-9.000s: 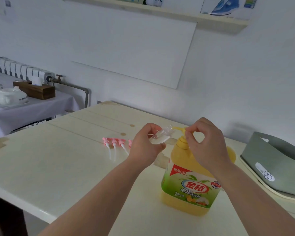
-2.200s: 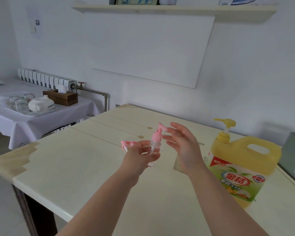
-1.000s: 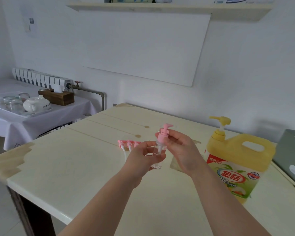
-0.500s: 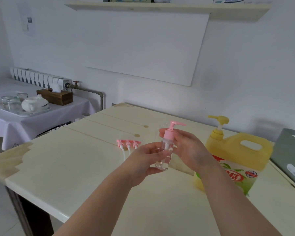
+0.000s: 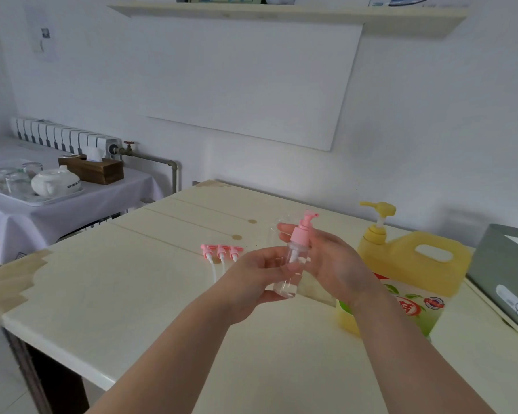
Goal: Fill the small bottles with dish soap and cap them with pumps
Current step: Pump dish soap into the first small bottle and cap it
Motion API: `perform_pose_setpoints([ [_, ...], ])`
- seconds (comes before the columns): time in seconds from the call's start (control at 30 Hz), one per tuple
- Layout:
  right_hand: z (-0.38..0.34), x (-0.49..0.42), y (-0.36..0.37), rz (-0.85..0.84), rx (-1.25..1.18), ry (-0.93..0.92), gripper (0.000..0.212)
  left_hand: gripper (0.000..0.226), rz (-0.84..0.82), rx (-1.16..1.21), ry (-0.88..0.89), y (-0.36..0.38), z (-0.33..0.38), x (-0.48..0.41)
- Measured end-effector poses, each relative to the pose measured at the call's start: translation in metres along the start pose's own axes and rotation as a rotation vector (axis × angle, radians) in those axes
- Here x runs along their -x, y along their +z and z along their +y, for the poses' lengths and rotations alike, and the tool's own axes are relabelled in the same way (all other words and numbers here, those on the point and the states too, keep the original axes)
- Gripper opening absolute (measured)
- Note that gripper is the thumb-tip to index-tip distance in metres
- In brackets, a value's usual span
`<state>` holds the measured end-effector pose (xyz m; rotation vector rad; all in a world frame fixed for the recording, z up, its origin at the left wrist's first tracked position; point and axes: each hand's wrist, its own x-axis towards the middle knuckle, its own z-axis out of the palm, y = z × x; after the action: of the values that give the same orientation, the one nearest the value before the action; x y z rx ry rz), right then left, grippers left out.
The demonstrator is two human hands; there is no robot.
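Note:
My left hand (image 5: 253,276) grips a small clear bottle (image 5: 290,270) above the table, held nearly upright. A pink pump (image 5: 303,230) sits on the bottle's neck. My right hand (image 5: 331,261) is behind the bottle, its fingers around the pump's collar. Three more pink pumps (image 5: 222,252) lie in a row on the table just left of my hands. A big yellow dish soap jug (image 5: 413,273) with a yellow pump head stands to the right, partly hidden by my right wrist.
The cream table (image 5: 117,282) has its left and front edges near. A grey basket (image 5: 509,276) stands at the far right. A side table (image 5: 72,201) with a teapot, glasses and a tissue box is at the left. A shelf (image 5: 281,11) runs overhead.
The pink pump now sits on the small bottle, which earlier was held at the jug's spout. In the last half second the pump head has turned and the hands have barely shifted.

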<state>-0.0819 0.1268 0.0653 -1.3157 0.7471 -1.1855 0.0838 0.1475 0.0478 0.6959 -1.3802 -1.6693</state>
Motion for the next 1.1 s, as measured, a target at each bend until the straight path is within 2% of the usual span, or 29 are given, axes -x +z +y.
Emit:
perform_pose_setpoints([
  [0.23, -0.002, 0.005, 0.002, 0.132, 0.105, -0.087, 0.073, 0.023, 0.049, -0.074, 0.055, 0.008, -0.001, -0.002],
  [0.27, -0.002, 0.005, 0.001, 0.121, 0.087, -0.076, 0.073, 0.021, 0.033, -0.068, 0.044, 0.008, -0.001, -0.002],
  [0.4, -0.004, 0.009, -0.002, 0.055, -0.005, -0.048, 0.038, 0.02, -0.031, -0.015, 0.02, 0.007, 0.002, 0.0],
  [0.47, -0.004, 0.011, -0.003, 0.058, 0.003, -0.072, 0.031, 0.02, -0.033, -0.018, 0.026, 0.008, 0.002, 0.0],
  [0.5, -0.004, 0.011, -0.002, 0.06, 0.02, -0.085, 0.031, 0.021, -0.023, -0.028, 0.032, 0.008, 0.001, -0.001],
  [0.6, -0.003, 0.008, 0.0, 0.102, 0.094, -0.126, 0.053, 0.023, 0.03, -0.047, 0.061, 0.011, -0.003, -0.003],
  [0.7, -0.001, 0.007, 0.0, 0.153, 0.101, -0.14, 0.059, 0.022, 0.043, -0.04, 0.068, 0.013, -0.004, -0.004],
  [0.8, 0.0, 0.009, -0.002, 0.078, 0.023, -0.079, 0.064, 0.021, -0.012, -0.068, 0.056, 0.012, -0.003, -0.004],
  [0.93, 0.003, 0.016, 0.003, 0.014, -0.032, 0.006, 0.051, 0.024, -0.061, -0.021, 0.036, 0.011, -0.003, -0.007],
  [1.03, 0.013, 0.016, 0.008, 0.082, 0.051, -0.024, 0.048, 0.022, 0.032, -0.041, 0.063, 0.013, -0.011, -0.011],
  [1.1, 0.015, 0.016, 0.012, 0.14, 0.197, -0.035, 0.036, 0.019, 0.119, -0.109, 0.104, 0.015, -0.019, -0.012],
])
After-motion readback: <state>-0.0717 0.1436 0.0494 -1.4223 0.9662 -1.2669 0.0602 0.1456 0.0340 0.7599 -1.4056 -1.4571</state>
